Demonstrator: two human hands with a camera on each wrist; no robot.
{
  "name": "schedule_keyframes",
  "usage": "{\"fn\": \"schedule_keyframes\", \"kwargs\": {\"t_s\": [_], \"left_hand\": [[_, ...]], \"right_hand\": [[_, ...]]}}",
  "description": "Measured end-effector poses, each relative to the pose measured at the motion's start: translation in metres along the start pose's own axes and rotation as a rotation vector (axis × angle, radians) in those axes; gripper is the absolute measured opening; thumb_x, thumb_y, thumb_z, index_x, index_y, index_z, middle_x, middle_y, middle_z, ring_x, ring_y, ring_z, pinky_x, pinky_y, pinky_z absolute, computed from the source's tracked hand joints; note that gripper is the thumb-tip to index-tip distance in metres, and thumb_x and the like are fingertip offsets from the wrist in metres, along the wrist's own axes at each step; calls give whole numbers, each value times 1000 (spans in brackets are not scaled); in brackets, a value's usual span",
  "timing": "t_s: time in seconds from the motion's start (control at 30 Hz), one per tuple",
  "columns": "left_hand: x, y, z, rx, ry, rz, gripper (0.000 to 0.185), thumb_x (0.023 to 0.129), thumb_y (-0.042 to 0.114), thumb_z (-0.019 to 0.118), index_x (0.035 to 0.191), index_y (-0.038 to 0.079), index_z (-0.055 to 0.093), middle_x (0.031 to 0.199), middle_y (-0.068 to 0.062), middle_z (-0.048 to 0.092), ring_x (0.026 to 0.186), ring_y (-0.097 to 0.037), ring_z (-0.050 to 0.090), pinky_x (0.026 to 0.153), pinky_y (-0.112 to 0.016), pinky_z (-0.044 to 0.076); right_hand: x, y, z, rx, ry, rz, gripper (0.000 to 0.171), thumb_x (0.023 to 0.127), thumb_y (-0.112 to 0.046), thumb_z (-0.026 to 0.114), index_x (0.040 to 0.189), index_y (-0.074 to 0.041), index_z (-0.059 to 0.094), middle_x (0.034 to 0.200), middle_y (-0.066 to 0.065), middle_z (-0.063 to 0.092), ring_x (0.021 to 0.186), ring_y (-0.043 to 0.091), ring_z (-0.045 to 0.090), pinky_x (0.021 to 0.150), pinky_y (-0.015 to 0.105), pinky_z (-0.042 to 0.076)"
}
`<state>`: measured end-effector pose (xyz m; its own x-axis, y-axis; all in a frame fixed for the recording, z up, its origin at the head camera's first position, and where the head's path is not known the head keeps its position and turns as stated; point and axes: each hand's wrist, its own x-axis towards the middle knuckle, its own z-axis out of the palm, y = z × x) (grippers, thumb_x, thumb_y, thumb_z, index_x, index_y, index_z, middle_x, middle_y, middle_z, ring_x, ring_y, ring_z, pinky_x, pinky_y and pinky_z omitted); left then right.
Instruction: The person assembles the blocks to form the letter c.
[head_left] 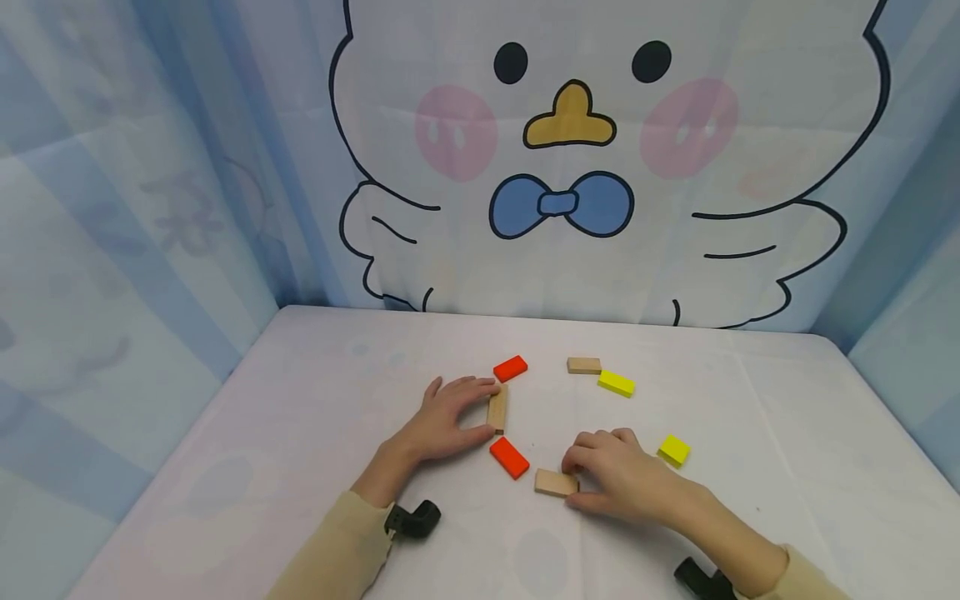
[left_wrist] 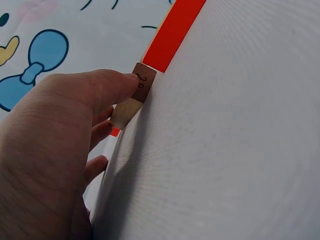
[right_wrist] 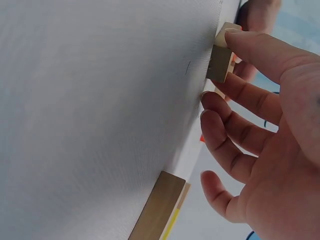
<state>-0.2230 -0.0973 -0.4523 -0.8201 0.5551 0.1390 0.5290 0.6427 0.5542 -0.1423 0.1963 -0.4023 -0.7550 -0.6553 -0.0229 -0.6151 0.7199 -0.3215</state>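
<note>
My left hand [head_left: 487, 408] pinches a plain wooden block [head_left: 497, 408] by its two ends, thumb near and fingers far, while the block lies flat on the white table [head_left: 315, 400]. In the left wrist view the thumb of the left hand [left_wrist: 117, 107] presses the block's end [left_wrist: 142, 82], with a red block [left_wrist: 172, 35] just beyond. My right hand [head_left: 570, 482] grips a second wooden block [head_left: 556, 482] at its right end. The right wrist view shows that hand [right_wrist: 220, 67] holding the block [right_wrist: 222, 60] between thumb and forefinger.
Two red blocks [head_left: 511, 367] [head_left: 509, 457] lie either side of the left hand's block. A third wooden block [head_left: 583, 365] and a yellow block [head_left: 616, 383] lie farther back, another yellow block [head_left: 673, 450] to the right. A cartoon-bird curtain [head_left: 570, 167] closes the back.
</note>
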Motion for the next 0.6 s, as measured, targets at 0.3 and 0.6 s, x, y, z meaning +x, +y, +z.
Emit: {"fn": "schedule_keyframes", "kwargs": {"t_s": [0.3,0.6], "left_hand": [[-1,-1,0,2,-7,0,59,93,37,67,147,18,54,151,-2,49,144,-30,34,115,-66,4],[0,-1,1,8,2,12,59,93,37,67,148,19,53,152,-2,48,145,-31,33,115,-65,4]], "right_hand": [[-1,0,-3,21,3,36,25,85,-37,81,102,-25,68,96,-17,56,88,6,51,87,54,39],[-17,14,-19,26,65,133,29,82,-33,84,106,-23,70,97,-16,59,92,9,56,89,54,38]]}}
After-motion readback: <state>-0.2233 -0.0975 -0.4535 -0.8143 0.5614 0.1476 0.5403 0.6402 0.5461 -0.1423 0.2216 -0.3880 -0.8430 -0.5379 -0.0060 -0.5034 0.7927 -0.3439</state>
